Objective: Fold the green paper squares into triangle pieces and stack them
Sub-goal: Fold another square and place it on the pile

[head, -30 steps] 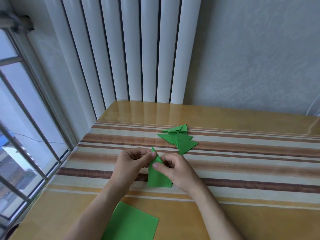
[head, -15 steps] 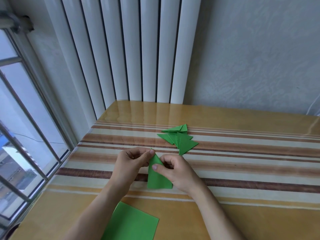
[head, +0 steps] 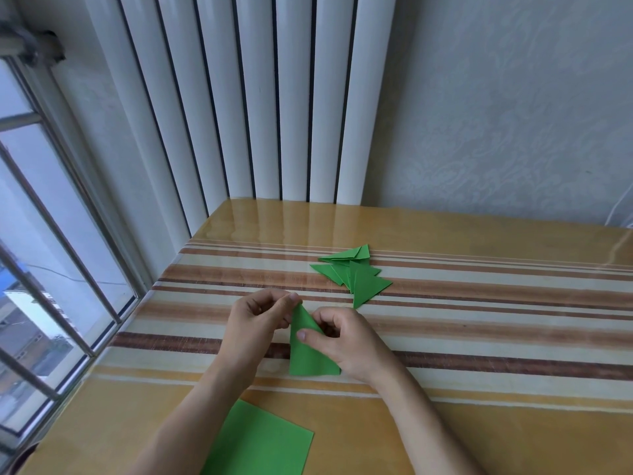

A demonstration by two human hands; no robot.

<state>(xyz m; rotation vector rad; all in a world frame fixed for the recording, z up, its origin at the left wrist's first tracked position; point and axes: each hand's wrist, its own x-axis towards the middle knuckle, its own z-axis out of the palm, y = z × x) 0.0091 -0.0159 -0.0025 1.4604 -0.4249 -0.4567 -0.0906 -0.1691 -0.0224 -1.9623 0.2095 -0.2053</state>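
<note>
Green paper piece in hand (head: 310, 351): half-folded into a narrow triangle, its base resting on the desk, its tip pointing away from the person; it is the landmark for all that follows.
Left hand (head: 260, 317): fingers curled, pinching the tip of the piece between thumb and fingertips.
Right hand (head: 346, 341): thumb pressed flat on the face of the piece, the other fingers curled behind its right edge, so it grips the paper.
Step in hand: seemingly sharpening or closing a crease near the tip; the piece does not yet look like the finished ones.
Finished triangles (head: 352, 274): a loose heap of several small green triangles, beyond the piece and a little to its right, overlapping and fanned rather than squared up.
Unfolded green paper square (head: 260, 440): flat on the desk, nearer the person than the piece, partly under the left forearm; whether more sheets lie beneath it cannot be told.
Progress: several done, one under way, at least one square untouched; the heap probably needs tidying into a true stack.
Desk (head: 479, 337): glossy, striped surface carrying all the paper.
</note>
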